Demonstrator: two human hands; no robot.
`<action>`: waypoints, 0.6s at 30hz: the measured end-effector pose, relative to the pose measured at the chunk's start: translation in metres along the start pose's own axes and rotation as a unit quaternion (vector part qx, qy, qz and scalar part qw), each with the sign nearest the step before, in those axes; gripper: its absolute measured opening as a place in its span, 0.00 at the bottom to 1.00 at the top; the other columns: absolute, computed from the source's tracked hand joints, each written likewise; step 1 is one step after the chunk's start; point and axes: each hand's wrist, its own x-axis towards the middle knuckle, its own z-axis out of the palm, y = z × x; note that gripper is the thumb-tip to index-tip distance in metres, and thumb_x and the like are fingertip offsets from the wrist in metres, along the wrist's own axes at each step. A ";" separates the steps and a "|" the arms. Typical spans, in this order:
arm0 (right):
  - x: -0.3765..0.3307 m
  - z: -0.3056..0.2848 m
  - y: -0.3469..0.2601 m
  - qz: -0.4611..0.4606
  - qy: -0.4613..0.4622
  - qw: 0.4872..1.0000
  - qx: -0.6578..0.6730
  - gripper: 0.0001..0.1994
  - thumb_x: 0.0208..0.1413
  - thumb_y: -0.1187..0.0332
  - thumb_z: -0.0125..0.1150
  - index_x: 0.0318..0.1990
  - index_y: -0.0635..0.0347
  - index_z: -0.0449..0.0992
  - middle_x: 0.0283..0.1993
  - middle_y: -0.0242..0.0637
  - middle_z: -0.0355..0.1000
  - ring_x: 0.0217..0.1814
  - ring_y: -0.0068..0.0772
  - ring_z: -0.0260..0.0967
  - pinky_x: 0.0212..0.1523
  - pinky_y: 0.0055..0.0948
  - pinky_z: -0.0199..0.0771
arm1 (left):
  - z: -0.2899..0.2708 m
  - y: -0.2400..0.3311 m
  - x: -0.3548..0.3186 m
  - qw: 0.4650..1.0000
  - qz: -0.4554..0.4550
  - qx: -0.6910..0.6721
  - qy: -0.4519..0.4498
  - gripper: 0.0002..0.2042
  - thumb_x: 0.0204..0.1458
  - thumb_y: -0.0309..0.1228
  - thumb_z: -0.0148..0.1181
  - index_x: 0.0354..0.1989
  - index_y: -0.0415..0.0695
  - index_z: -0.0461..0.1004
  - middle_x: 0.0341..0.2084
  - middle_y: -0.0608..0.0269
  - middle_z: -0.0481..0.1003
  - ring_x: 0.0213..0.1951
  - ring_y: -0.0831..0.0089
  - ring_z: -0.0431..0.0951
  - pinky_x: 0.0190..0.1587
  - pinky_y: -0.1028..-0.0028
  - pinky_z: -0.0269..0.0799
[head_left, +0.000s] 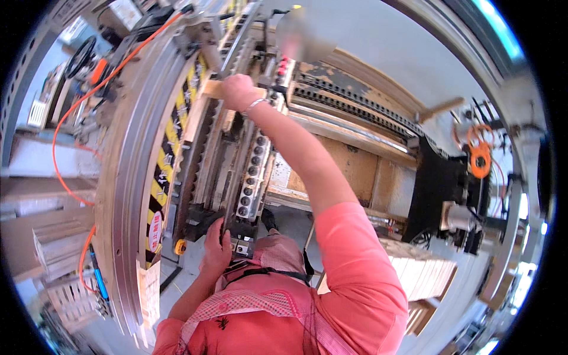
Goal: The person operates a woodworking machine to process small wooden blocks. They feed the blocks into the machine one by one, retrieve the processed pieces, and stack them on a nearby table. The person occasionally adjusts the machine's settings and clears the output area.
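My right hand (pixel 239 93) reaches far forward over the machine and is closed around a short pale wooden strip (pixel 211 89). The strip lies crosswise over the machine, its ends showing on both sides of my fist. Below it runs a long white rail (pixel 251 164) with a row of round black knobs. At the near end of this rail my left hand (pixel 218 247) rests against the dark end block (pixel 241 232). Its fingers point forward and look stretched out, with nothing seen in them.
On the left runs a thick metal beam with a yellow-and-black striped band (pixel 167 160). An orange hose (pixel 72 112) curves beyond it. To the right stand a framed wooden panel (pixel 340 168), a black cover (pixel 435 189), an orange hanging device (pixel 479 160) and stacked wooden boards (pixel 423 269).
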 end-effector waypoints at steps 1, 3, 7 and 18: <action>0.002 0.004 0.001 0.011 -0.008 1.000 0.000 0.09 0.39 0.64 0.59 0.30 0.54 0.80 0.33 0.36 0.76 0.37 0.34 0.75 0.36 0.30 0.75 | 0.000 -0.002 0.000 1.000 0.012 0.007 0.000 0.17 0.50 0.24 0.49 0.49 0.36 0.64 0.42 0.44 0.69 0.43 0.49 0.70 0.47 0.61 0.65; 0.000 0.000 -0.004 0.022 0.005 1.000 0.001 0.08 0.40 0.66 0.58 0.29 0.53 0.80 0.34 0.36 0.75 0.38 0.36 0.74 0.36 0.32 0.74 | 0.002 -0.004 -0.003 0.998 0.037 0.032 0.026 0.17 0.51 0.25 0.49 0.50 0.36 0.64 0.43 0.44 0.69 0.44 0.50 0.70 0.49 0.63 0.65; -0.016 0.004 -0.021 0.124 0.103 0.984 0.077 0.14 0.42 0.65 0.58 0.38 0.59 0.75 0.41 0.42 0.71 0.48 0.38 0.68 0.43 0.31 0.71 | 0.004 -0.012 -0.004 0.999 0.040 0.019 0.031 0.17 0.52 0.27 0.49 0.51 0.36 0.65 0.44 0.44 0.70 0.47 0.53 0.70 0.51 0.66 0.63; -0.371 -0.030 -0.105 0.239 0.385 0.862 0.226 0.11 0.44 0.73 0.63 0.38 0.60 0.74 0.31 0.40 0.72 0.32 0.38 0.72 0.32 0.29 0.72 | 0.005 -0.021 -0.005 0.995 0.084 -0.058 0.022 0.19 0.51 0.22 0.48 0.54 0.40 0.62 0.47 0.49 0.68 0.49 0.56 0.68 0.52 0.66 0.61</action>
